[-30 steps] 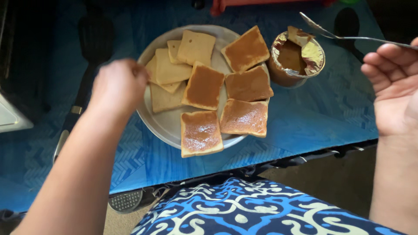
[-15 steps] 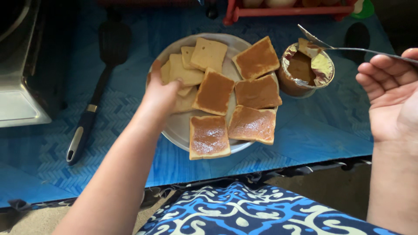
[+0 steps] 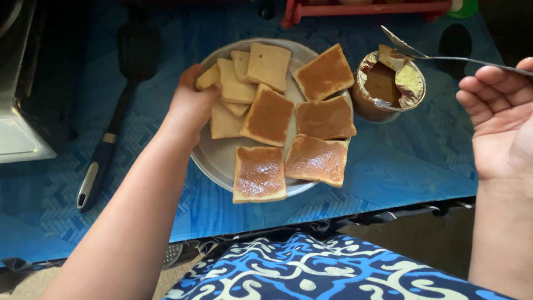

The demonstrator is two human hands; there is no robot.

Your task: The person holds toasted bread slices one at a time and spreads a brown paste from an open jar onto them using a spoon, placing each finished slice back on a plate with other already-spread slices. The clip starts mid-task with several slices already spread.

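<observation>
The plain bread slice (image 3: 206, 78) at the far-left rim of the round plate (image 3: 222, 161) is pinched at its edge by the left hand (image 3: 189, 108), fingers curled onto it and thumb behind, so the step in hand looks like picking an unspread slice out of the pile of plain slices (image 3: 252, 69) on the left half of the plate. The right hand (image 3: 502, 119) hovers well to the right, palm up and fingers loosely curled, thumb and forefinger holding the handle of a spoon (image 3: 438, 55) whose bowl hangs over the far rim of the foil-topped tub of brown spread (image 3: 386, 83). Five spread slices (image 3: 311, 125) fill the right and near part of the plate. The next move, I judge, calls for lifting that slice free without dragging its neighbours. Against half a second ago, the left hand has shifted slightly farther and the slice is now tipped up off the pile; the spoon has barely moved. A black spatula (image 3: 119, 94) lies left on the blue mat (image 3: 388, 166)
</observation>
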